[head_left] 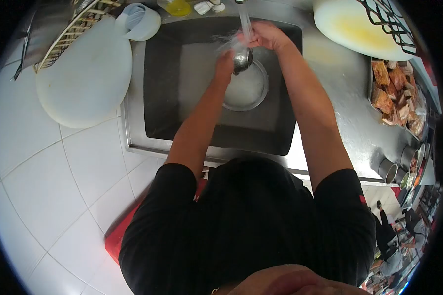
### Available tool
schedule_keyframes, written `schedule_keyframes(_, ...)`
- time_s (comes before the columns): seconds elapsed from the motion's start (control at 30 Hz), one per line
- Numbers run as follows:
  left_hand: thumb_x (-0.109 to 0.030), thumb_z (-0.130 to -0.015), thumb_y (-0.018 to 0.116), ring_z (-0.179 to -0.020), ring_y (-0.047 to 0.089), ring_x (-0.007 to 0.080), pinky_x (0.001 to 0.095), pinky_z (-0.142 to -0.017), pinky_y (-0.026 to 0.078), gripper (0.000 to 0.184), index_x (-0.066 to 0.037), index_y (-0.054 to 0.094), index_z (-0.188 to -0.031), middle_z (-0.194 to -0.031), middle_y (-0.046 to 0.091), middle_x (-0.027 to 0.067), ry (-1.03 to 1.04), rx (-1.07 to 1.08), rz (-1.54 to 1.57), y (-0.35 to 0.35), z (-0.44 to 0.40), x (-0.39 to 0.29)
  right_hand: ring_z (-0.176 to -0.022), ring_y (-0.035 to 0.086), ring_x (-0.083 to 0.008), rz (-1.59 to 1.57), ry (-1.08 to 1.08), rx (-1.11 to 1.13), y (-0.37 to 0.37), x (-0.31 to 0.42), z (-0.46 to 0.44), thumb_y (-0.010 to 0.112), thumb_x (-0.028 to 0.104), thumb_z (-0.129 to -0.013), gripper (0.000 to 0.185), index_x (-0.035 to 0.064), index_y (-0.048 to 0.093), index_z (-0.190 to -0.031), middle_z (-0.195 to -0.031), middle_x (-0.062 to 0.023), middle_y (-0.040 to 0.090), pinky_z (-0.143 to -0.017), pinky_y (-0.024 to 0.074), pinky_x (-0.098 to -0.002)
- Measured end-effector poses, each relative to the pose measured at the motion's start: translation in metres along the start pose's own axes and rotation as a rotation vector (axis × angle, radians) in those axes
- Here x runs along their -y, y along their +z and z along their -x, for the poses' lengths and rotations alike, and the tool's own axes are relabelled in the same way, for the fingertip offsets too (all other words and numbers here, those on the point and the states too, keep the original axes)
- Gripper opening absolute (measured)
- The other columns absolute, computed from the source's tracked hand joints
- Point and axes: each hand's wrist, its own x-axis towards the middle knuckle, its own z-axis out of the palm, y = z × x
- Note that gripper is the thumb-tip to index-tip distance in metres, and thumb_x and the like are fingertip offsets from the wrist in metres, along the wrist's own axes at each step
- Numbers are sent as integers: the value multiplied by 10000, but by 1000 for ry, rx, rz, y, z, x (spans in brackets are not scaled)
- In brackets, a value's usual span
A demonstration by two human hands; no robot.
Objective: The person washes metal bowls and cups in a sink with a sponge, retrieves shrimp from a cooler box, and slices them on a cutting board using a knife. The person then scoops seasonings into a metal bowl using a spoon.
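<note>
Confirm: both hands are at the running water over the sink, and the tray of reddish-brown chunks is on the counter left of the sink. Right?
Not quite: the head view shows the tray of reddish-brown chunks on the counter right of the sink. The left hand and right hand are indeed at the running water over it.

Both hands, the left point(225, 65) and the right point(265, 35), hold a small metal bowl point(241, 61) under water running from a faucet point(244, 19), splashing above the sink point(187, 115). Just below the hands, a round container point(248, 88) sits in the sink. Well to their right, a tray of meat chunks point(394, 93) rests on the counter point(342, 105).
</note>
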Motion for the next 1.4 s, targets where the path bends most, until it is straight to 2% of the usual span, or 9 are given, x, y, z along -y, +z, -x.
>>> schedule_keyframes(0.07, -289, -946, 521, -957, 590, 230, 336, -851, 455, 367, 15, 614, -1129, -1036, 639, 123, 19, -14, -116, 17, 8, -14, -1042, 610, -311, 220, 53, -275, 8, -15, -3, 569, 393, -868, 423, 74, 603, -1144, -1086, -115, 625, -796, 542, -511)
schedule_keyframes(0.2, -295, -954, 536, -978, 623, 241, 348, -848, 476, 356, -48, 622, -1196, -1104, 658, 118, 328, 258, -624, 24, 1, -2, -1007, 600, -395, 54, 273, -338, 21, -61, -11, 517, 283, -882, 405, 29, 568, -1195, -1241, -182, 539, -770, 537, -548)
schedule_keyframes(0.37, -280, -952, 560, -950, 638, 225, 347, -842, 494, 354, -35, 604, -1203, -1082, 662, 105, 402, 247, -398, 16, -15, 5, -1069, 580, -410, -529, 131, -461, -6, -149, -24, 454, 102, -889, 360, 27, 518, -1234, -1247, -205, 521, -806, 542, -575)
schedule_keyframes(0.43, -262, -946, 568, -946, 639, 216, 344, -837, 502, 357, -21, 594, -1208, -1071, 660, 107, 368, 204, -303, 19, -24, -4, -1105, 560, -413, -393, 1, -499, -10, -211, -34, 464, 87, -883, 388, 37, 485, -1267, -1261, -200, 511, -820, 533, -582)
schedule_keyframes(0.6, -181, -915, 595, -905, 647, 188, 328, -807, 529, 322, 13, 604, -1172, -1026, 658, 108, 158, 263, -19, 34, -25, -58, -1070, 593, -336, -729, 150, -603, 52, -158, 25, 613, 127, -860, 403, 0, 507, -1228, -1212, -180, 535, -877, 523, -515)
schedule_keyframes(0.93, -191, -938, 579, -893, 659, 246, 377, -813, 538, 276, 14, 622, -1118, -998, 671, 139, 82, 65, 114, -38, -6, -23, -857, 657, -372, 269, -199, -581, 4, -168, -11, 563, 69, -783, 315, 9, 567, -1093, -927, -238, 659, -775, 523, -423)
schedule_keyframes(1.07, -175, -950, 548, -900, 643, 247, 394, -842, 513, 270, 24, 598, -1125, -1027, 655, 145, -192, -59, 122, -91, 11, 11, -919, 637, -420, 609, -217, -725, 21, -123, -1, 590, 78, -752, 471, 40, 518, -1216, -994, -258, 650, -811, 505, -466)
schedule_keyframes(1.27, -190, -956, 534, -771, 603, 199, 345, -718, 496, 235, 25, 590, -1035, -901, 623, 107, -318, -105, 382, -131, 60, 66, -1163, 540, -360, 1141, -653, -694, 52, -77, 37, 601, 22, -754, 563, 82, 493, -1303, -1263, -201, 552, -966, 456, -453)
schedule_keyframes(1.4, -231, -941, 571, -842, 579, 191, 339, -774, 496, 221, -24, 558, -1017, -917, 579, 78, -230, -17, 363, -149, 80, 83, -1143, 546, -369, 1082, -1069, -499, 87, -26, 101, 506, -162, -658, 648, 64, 537, -1265, -1234, -170, 582, -985, 458, -420)
